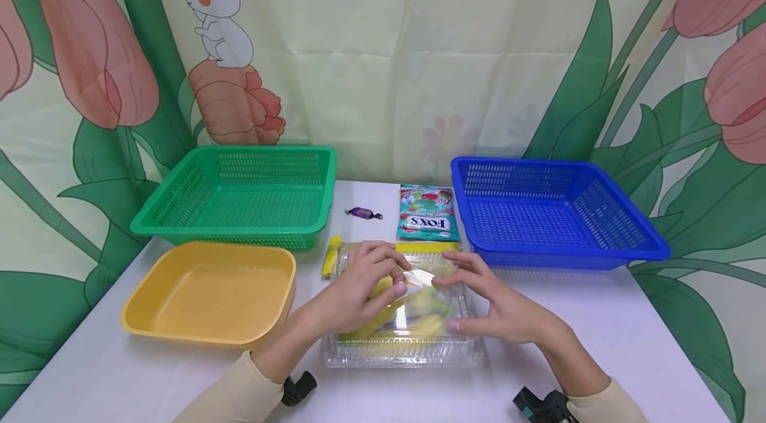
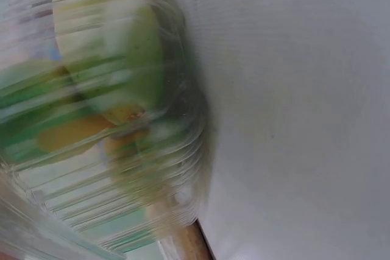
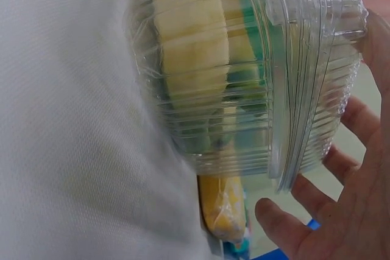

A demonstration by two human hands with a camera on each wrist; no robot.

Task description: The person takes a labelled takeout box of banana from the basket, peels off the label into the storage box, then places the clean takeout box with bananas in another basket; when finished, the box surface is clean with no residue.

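A clear plastic clamshell box (image 1: 407, 351) with a ribbed edge stands on the white table, its lid down. Yellow and green, fruit-like pieces (image 3: 195, 41) show through its walls; their exact kind is blurred. My left hand (image 1: 366, 290) lies over the left and middle of the lid, fingers loosely bent. At the lid's right side is my right hand (image 1: 503, 306), thumb and fingers spread along the edge, gripping nothing. The right wrist view shows those fingers (image 3: 314, 202) beside the lid. In the left wrist view only the box's ribbed side (image 2: 131, 150) appears, blurred.
Behind the box lie a yellow packet (image 1: 330, 258), a purple wrapped candy (image 1: 364, 213) and a teal Fox's candy bag (image 1: 427, 213). A green basket (image 1: 239, 237) and a yellow-orange tray (image 1: 203, 336) stand at left, a blue basket (image 1: 556, 257) at right. A printed curtain hangs behind.
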